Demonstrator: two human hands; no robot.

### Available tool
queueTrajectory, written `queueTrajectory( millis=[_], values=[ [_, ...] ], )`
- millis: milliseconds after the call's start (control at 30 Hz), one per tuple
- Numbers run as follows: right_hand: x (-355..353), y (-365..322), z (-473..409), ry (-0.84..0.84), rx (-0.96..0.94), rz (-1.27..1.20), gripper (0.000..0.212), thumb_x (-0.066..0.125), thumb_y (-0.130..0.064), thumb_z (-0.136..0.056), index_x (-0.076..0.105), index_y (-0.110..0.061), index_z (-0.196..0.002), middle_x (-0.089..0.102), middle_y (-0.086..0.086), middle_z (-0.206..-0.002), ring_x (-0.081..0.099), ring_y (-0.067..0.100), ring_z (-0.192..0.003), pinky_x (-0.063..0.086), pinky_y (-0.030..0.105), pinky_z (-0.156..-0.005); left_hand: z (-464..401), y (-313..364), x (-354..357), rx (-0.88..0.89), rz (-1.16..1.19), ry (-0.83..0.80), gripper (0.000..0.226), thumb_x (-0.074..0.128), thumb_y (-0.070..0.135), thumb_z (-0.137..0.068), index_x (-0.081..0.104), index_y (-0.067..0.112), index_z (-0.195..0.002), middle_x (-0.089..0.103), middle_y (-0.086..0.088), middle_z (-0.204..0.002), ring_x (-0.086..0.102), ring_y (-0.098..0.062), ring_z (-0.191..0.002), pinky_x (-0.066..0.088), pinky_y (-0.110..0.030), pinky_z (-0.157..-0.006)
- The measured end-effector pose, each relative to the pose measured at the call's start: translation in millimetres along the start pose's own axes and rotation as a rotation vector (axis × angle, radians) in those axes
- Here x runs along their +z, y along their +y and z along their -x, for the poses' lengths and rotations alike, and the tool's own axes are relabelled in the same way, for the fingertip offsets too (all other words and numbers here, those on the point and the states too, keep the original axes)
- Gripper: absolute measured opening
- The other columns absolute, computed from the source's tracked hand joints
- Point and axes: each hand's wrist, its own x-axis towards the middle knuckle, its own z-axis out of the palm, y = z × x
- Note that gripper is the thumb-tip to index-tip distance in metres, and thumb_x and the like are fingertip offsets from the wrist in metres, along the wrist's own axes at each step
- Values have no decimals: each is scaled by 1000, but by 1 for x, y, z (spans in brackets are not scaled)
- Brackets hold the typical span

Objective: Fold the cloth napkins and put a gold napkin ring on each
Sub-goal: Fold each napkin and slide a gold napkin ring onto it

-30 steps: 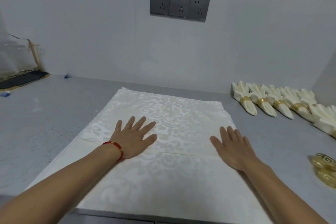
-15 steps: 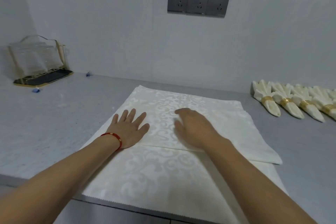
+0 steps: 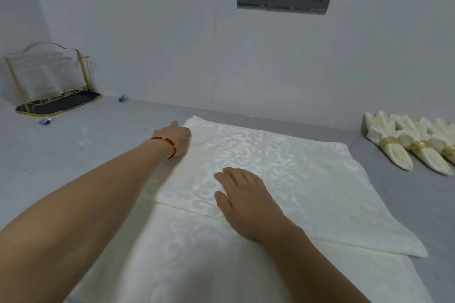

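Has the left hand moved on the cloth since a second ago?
Yes. The left hand went from the middle fold line of the cloth to its far left corner, nearer the wall.

lies flat on the grey counter: a cream damask cloth napkin (image 3: 266, 174), its far part folded over toward the near edge. at far right, folded napkins (image 3: 394, 145) in a row, each banded by a gold napkin ring (image 3: 390, 141).
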Motion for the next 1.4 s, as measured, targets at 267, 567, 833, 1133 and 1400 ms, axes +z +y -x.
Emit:
queueTrajectory(
  millis=[267,567,833,1133,1400],
  values=[
    [-3,1,-3,-10,-12,-82,56,29,-42,-103,40,-23,-155,35,-2,-161,27,18,-150,13,35,-123,-10,5,-12,5,113,89,16,56,20,-89,58,27,-104,57,0,-112,47,-25,-113,34,-43,-100],
    [-43,-1,-6,314,275,-789,28,50,-28,-104,68,-35,-124,76,-2,-85,68,12,-70,55,30,-69,103,48,-25,348,344,446,8,60,16,-86,66,19,-89,52,12,-65,56,-22,-70,43,-33,-63],
    [-54,7,13,102,405,-895,23,60,-21,-90,78,-16,-76,68,12,-61,51,19,-49,40,28,-51,193,88,5,363,526,313,42,49,64,-88,63,27,-101,58,11,-94,51,-11,-94,43,-31,-83],
    [-56,18,17,14,433,-720,12,66,-19,-91,77,-22,-85,65,1,-62,57,11,-51,44,24,-51,203,77,38,95,114,198,52,11,47,-105,20,42,-156,10,5,-168,3,-21,-155,-3,-67,-118],
    [-53,24,18,-10,405,-632,9,75,-20,-85,70,-24,-91,60,-6,-71,54,6,-58,36,18,-53,201,77,38,51,93,159,52,11,47,-103,22,42,-154,14,8,-167,8,-19,-154,-1,-76,-111]
  ],
)
